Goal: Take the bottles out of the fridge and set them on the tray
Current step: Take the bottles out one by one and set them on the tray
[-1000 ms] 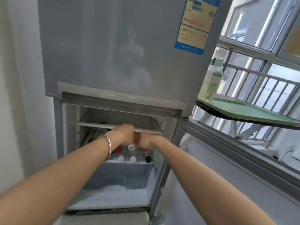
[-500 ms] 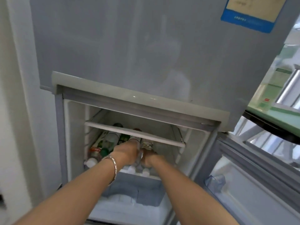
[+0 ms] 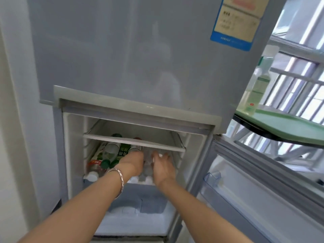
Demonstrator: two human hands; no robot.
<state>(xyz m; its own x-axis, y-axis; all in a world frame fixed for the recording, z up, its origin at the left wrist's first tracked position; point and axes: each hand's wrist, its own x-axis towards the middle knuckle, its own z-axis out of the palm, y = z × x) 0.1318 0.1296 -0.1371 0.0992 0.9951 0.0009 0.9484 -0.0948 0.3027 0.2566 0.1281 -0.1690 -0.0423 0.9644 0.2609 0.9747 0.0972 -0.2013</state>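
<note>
- The bottles [image 3: 112, 153] lie on their sides in the open lower compartment of the fridge [image 3: 140, 58], at the centre of the frame, under a white shelf [image 3: 133, 142], caps mostly toward the camera.
- They are clear plastic; one has a green cap, one a red-and-white label, one a dark green label with white characters too blurred to read.
- A clear bottle [image 3: 148, 160] lies between the two hands.
- The left hand [image 3: 134, 161], a silver bracelet [image 3: 118, 181] on its wrist, curls at that bottle's left side; whether it grips, I cannot tell.
- The right hand [image 3: 163, 168] has its fingers spread loosely, at the bottle's right side.
- At the right edge, a green tray [image 3: 287, 125] holds an upright bottle [image 3: 257, 85] of pale liquid with a green label.
- A blue-edged sticker [image 3: 235, 23] sits at upper right, print unreadable.
</note>
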